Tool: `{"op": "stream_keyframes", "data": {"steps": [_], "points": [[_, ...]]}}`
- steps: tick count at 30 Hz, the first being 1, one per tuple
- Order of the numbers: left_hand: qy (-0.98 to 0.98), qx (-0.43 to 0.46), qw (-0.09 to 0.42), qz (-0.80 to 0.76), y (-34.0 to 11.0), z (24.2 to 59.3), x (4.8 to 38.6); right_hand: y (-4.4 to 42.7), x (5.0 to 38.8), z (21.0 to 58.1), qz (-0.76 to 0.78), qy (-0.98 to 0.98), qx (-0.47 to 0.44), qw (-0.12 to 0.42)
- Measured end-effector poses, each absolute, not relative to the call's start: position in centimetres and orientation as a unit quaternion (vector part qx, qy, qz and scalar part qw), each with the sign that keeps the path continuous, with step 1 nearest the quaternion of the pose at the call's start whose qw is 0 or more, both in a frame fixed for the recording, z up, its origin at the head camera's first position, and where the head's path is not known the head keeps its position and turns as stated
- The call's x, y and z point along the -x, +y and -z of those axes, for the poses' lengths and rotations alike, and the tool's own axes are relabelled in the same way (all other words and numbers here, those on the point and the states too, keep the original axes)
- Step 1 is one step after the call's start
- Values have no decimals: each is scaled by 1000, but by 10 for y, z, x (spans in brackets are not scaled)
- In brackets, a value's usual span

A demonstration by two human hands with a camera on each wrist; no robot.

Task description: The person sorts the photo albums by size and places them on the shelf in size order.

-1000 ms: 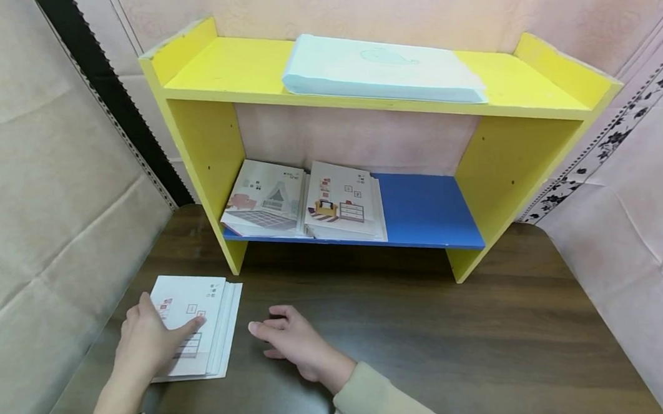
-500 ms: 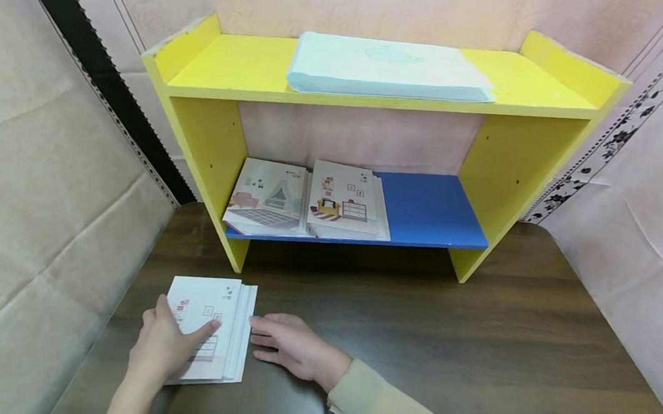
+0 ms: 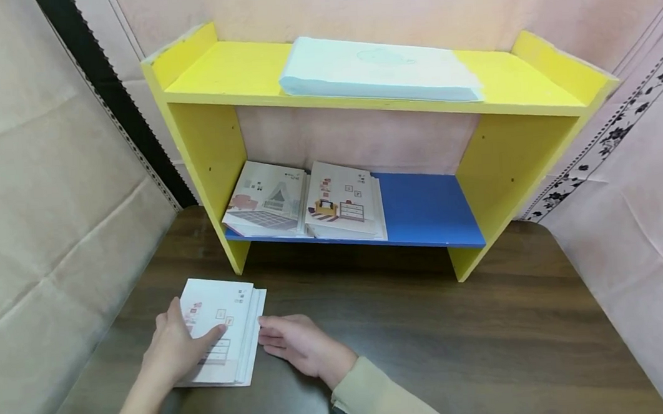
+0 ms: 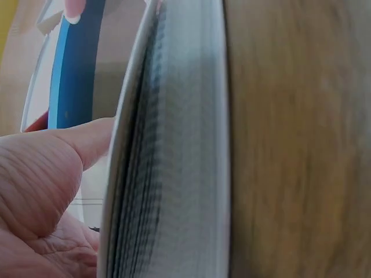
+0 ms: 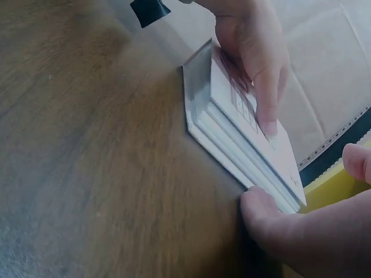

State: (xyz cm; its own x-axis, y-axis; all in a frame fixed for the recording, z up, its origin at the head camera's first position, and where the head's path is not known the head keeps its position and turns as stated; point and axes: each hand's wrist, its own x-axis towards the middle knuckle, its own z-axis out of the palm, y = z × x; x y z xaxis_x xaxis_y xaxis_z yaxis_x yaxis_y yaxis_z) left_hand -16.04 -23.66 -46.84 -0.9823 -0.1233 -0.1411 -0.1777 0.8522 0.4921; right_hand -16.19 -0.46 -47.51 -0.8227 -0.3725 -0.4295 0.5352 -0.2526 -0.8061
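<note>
A thick white book (image 3: pixel 237 312) with printed drawings on its cover lies on the table at front left. My left hand (image 3: pixel 173 353) rests on its left part, with the thumb stretched over the cover. The left wrist view shows its page edges (image 4: pixel 185 145) close up, and that thumb lying on the cover side. My right hand (image 3: pixel 308 349) is at the book's right edge, fingertips touching it. In the right wrist view, one fingertip (image 5: pixel 261 208) of this hand meets the book's edge near a corner, while another digit stands apart. Some left fingers are hidden.
A yellow shelf unit (image 3: pixel 202 170) stands at the back. Its blue lower board (image 3: pixel 424 208) bears two leaning sets of white books, one on the left (image 3: pixel 266 198) and one beside it (image 3: pixel 339 200). A pale blue block (image 3: pixel 380 70) lies on top. Cloth hangs around the table.
The book has slid to the right under my left hand. My right hand was apart from the book a second ago and now touches its right edge.
</note>
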Motion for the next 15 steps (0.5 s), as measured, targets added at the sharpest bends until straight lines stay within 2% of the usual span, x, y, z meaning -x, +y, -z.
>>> {"op": "stream_keyframes", "data": {"steps": [9,15], "points": [[932,4,49,-360,-218,466,152,16,161,473,743,614,-77,254],[907,4,122,-404,-199,455,143,28,157,469,695,681,-68,222]]}}
